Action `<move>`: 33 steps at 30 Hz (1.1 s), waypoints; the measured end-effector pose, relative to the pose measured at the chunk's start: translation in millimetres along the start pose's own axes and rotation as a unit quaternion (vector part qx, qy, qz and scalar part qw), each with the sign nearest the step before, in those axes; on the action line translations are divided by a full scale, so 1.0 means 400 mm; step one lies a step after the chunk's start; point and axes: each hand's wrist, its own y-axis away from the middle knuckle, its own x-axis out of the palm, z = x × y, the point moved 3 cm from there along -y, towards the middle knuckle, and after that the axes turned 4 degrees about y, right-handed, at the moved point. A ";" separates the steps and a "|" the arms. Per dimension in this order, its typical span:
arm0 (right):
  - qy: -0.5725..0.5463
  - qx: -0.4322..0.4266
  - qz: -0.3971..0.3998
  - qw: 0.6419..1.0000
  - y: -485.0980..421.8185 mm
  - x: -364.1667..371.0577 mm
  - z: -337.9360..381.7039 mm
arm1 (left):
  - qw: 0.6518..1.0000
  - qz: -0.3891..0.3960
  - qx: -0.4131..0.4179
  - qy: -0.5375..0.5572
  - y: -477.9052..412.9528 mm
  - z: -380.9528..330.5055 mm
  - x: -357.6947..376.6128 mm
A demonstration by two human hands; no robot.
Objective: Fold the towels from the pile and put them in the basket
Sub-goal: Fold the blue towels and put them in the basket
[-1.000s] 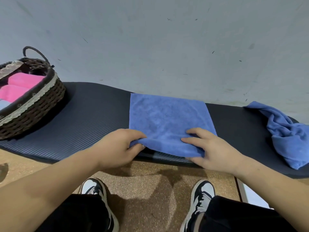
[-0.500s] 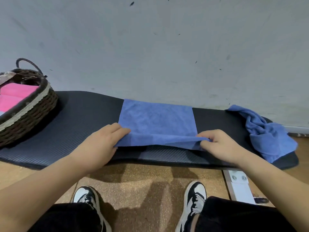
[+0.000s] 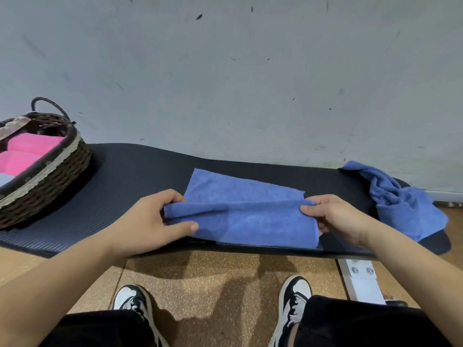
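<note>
Between hands: blue towel (image 3: 240,216), left hand (image 3: 152,221), right hand (image 3: 335,219) pinching ends.

On the mat (image 3: 130,186) sit the basket (image 3: 57,176) at left, the towel (image 3: 240,216) midway, the pile (image 3: 400,206) at right.

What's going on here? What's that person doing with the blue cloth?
A person is folding a blue towel on a dark mat. The left hand and right hand each pinch one side of it, raising a fold across it, so it is only partway folded. A basket on the left already holds pink towels. One crumpled towel waits on the right.
</note>
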 end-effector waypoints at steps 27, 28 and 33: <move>0.070 0.104 -0.159 0.979 -0.175 -0.046 0.000 | 0.977 -0.086 -0.116 -0.157 -0.365 0.076 0.066; 0.086 0.102 -0.165 0.977 -0.175 -0.046 0.000 | 0.976 -0.085 -0.119 -0.163 -0.370 0.076 0.067; 0.379 0.054 -0.227 0.896 -0.166 -0.065 0.015 | 0.969 -0.026 -0.179 -0.169 -0.373 0.061 0.056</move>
